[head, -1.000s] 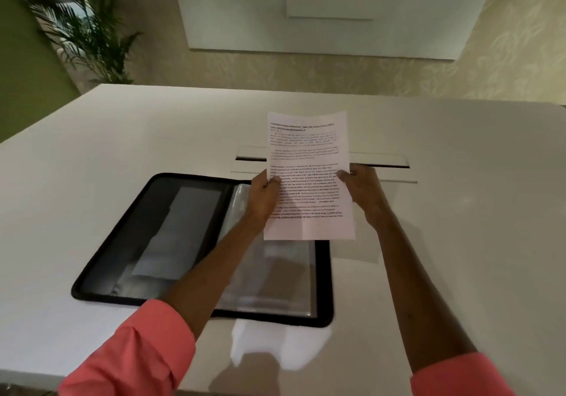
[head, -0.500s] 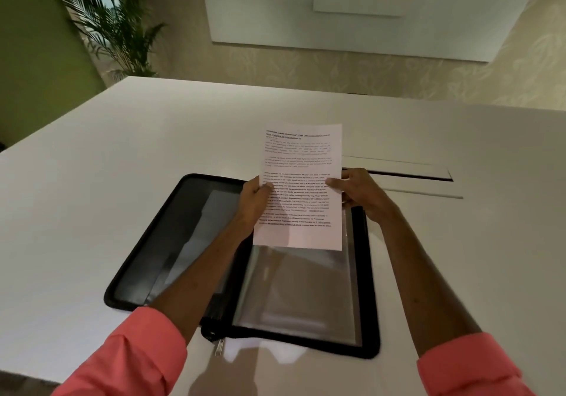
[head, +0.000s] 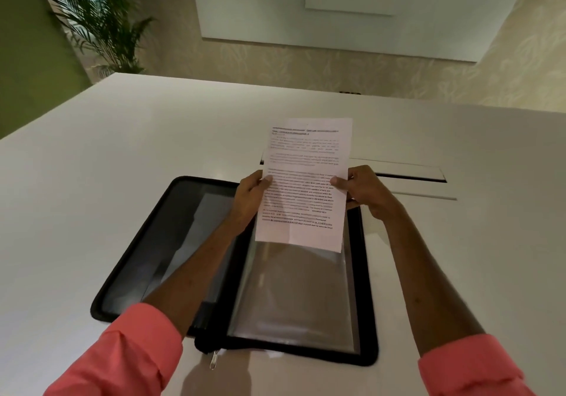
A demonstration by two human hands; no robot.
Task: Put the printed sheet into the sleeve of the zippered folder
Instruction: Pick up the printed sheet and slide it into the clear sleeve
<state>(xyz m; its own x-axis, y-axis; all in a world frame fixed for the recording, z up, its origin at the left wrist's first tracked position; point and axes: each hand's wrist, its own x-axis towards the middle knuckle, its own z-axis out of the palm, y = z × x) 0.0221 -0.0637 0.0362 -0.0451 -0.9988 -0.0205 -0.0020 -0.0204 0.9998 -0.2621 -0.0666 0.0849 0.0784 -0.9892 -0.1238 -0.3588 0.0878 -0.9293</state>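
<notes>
A white printed sheet (head: 306,181) stands upright in the air, text facing me. My left hand (head: 249,195) pinches its left edge and my right hand (head: 364,192) pinches its right edge. Below it a black zippered folder (head: 147,261) lies open flat on the white table (head: 92,181). Its right half carries a clear plastic sleeve (head: 294,297), and the sheet's lower edge hangs just above the sleeve's far end. The left half shows a dark glossy inner pocket. A metal zipper pull (head: 214,360) sticks out at the folder's near edge.
A long slot with a raised flap (head: 407,178) is cut into the table behind the folder, right of the sheet. A potted palm (head: 101,28) stands beyond the table's far left corner, and a white panel (head: 337,13) hangs on the wall.
The sheet, held in both hands throughout, now sits over the sleeve's far end rather than over its right corner. The view has shifted, so the folder appears further right and nearer.
</notes>
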